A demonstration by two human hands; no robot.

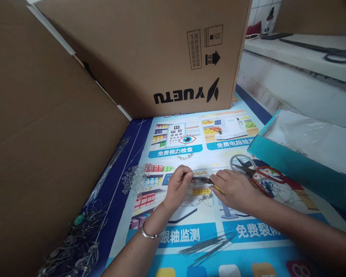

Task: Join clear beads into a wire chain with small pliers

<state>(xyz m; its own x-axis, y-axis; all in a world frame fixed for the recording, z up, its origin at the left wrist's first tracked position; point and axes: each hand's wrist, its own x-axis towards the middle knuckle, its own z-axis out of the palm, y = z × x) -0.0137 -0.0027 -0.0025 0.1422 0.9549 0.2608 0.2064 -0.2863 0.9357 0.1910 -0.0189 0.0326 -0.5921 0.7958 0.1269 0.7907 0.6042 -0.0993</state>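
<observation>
My right hand (236, 188) is closed around pliers (202, 179) with a yellow handle, their dark jaws pointing left. The jaws meet the fingertips of my left hand (178, 186), which pinches a thin wire (209, 201) with clear beads on it. Loops of that wire hang below and between both hands; the exact spot the jaws grip is too small to make out. Left of my left hand lies a pile of clear beads (135, 179). A short curved row of beads (185, 156) rests just beyond the hands.
Red-handled scissors (269, 171) lie by a round clear dish (233, 163) on the right, beside a teal box (294, 161). Cut wires (209, 245) lie in front; tangled wire pieces (83, 234) lie at left. Large cardboard panels (132, 57) stand behind and left.
</observation>
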